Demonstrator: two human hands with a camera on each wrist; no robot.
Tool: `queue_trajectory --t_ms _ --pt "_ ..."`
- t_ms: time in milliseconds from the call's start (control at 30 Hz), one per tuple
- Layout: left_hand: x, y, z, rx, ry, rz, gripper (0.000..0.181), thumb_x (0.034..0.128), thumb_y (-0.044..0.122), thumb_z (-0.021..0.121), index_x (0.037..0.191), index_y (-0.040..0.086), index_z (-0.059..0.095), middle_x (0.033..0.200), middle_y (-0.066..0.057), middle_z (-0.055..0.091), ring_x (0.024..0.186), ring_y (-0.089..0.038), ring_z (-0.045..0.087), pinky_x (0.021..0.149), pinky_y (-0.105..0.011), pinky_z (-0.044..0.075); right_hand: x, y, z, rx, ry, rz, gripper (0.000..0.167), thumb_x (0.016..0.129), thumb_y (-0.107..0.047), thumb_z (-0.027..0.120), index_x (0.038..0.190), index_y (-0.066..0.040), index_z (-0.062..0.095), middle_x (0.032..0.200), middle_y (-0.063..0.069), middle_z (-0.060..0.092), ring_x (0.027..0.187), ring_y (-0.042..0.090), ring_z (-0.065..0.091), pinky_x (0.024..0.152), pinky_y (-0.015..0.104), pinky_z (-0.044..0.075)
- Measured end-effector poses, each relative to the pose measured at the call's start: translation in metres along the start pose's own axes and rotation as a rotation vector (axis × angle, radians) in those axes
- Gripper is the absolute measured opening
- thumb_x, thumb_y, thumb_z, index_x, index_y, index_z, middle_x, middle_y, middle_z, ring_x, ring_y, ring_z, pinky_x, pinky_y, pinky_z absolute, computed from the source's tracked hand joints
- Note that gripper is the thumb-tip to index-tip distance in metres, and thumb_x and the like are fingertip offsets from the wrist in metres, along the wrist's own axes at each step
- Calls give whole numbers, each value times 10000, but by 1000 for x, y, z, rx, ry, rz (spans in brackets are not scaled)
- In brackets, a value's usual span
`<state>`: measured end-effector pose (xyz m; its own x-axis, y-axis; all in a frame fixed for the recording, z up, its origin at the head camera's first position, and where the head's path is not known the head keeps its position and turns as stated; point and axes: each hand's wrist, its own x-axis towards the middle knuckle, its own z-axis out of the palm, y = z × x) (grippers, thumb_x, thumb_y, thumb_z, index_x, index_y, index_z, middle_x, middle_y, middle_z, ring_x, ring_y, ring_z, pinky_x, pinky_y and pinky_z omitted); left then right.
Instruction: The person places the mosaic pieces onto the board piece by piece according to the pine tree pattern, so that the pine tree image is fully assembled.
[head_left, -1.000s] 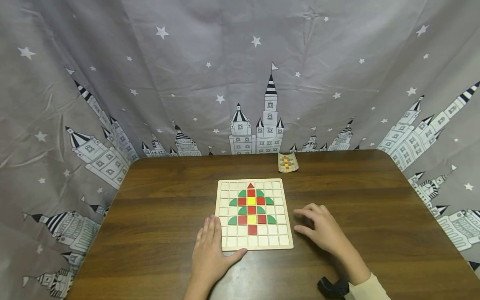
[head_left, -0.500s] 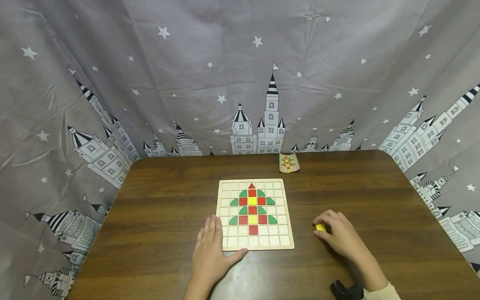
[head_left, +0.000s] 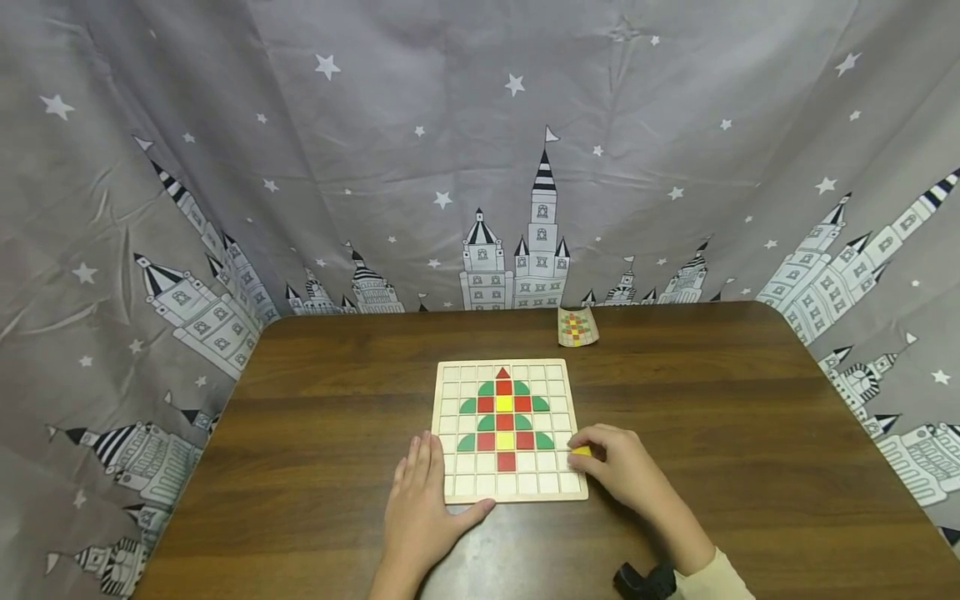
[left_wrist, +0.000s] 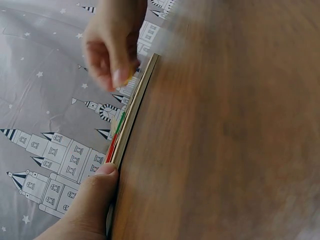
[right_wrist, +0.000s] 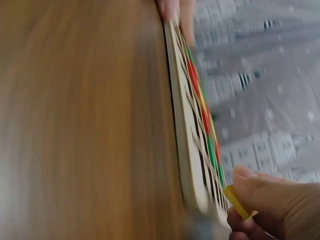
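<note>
A square wooden grid board (head_left: 468, 483) lies on the table, with red, yellow and green tiles set in it as a tree shape. My left hand (head_left: 422, 504) rests at its lower left corner, fingers straight along the left side and thumb at the front edge. Between thumb and fingers my right hand (head_left: 618, 467) pinches a small yellow tile (head_left: 582, 451) over the board's right edge. The right wrist view shows the yellow tile (right_wrist: 239, 202) edge-on, above the board's near corner. In the left wrist view the right hand (left_wrist: 112, 50) is blurred.
A small curled picture card (head_left: 577, 327) showing a similar tile tree stands at the table's back edge. Behind the wooden table (head_left: 322, 392) hangs a grey curtain (head_left: 360, 150) printed with castles and stars. A black band (head_left: 645, 581) sits on the right wrist.
The right hand was beside the board with no tile visible, then moved right, where a yellow tile appeared in it. It has since moved left to the board's edge. The left hand stayed put.
</note>
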<state>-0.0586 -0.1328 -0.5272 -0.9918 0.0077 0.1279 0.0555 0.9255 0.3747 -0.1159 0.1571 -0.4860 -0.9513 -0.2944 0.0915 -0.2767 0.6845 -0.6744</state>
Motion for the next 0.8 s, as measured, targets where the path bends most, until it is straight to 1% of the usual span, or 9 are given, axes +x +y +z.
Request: queue_trajectory --t_ms 100,167,233,367,533,600,667,800 --pt "0 0 0 5 -6 -1 1246 705 846 603 1547 -12 274 1633 -166 257 1526 -333 231 1217 -514 252 6 -16 17 74 -20 -24 94 831 -190 800 906 -200 744 782 -129 610 695 44 508 607 195 454" --pt "0 0 0 7 -9 -1 1247 705 847 603 1546 -14 276 1632 -167 259 1525 -333 234 1217 -514 254 9 -25 28 100 -25 -52 96 821 -198 809 892 -208 745 783 -147 619 700 36 513 611 192 462" --pt "0 0 0 7 -7 -1 1246 704 847 604 1543 -17 282 1630 -170 264 1523 -335 238 1215 -514 257 12 -32 39 112 -30 -74 96 812 -212 818 869 -226 742 750 -158 602 697 36 503 607 193 456" --pt "0 -1 1 5 1 4 1245 704 853 597 1540 -18 292 1624 -173 277 1522 -333 243 1212 -517 262 14 -42 55 87 -48 -104 100 805 -260 824 849 -274 736 745 -195 594 725 47 473 630 190 427" --pt "0 -1 2 0 0 12 1243 709 858 586 1540 -17 291 1625 -177 270 1526 -331 231 1211 -525 260 15 -46 64 55 -70 -132 102 809 -285 818 856 -284 728 796 -195 646 741 44 460 639 189 416" --pt "0 -1 2 3 1 14 1239 711 855 588 1539 -17 292 1625 -177 269 1526 -331 229 1212 -525 260 15 -46 66 40 -71 -157 108 808 -293 819 855 -282 722 843 -191 649 770 43 465 670 195 425" --pt "0 -1 2 5 6 15 1236 710 849 597 1537 -20 298 1624 -178 272 1524 -333 234 1209 -525 264 15 -45 67 21 -67 -184 113 804 -306 819 855 -282 721 872 -193 637 800 44 472 702 207 435" --pt "0 -1 2 8 17 18 1229 711 837 610 1533 -25 305 1618 -180 286 1519 -338 247 1205 -524 273 15 -44 68 -18 -56 -228 108 794 -334 821 845 -274 749 856 -192 587 819 25 472 735 218 440"
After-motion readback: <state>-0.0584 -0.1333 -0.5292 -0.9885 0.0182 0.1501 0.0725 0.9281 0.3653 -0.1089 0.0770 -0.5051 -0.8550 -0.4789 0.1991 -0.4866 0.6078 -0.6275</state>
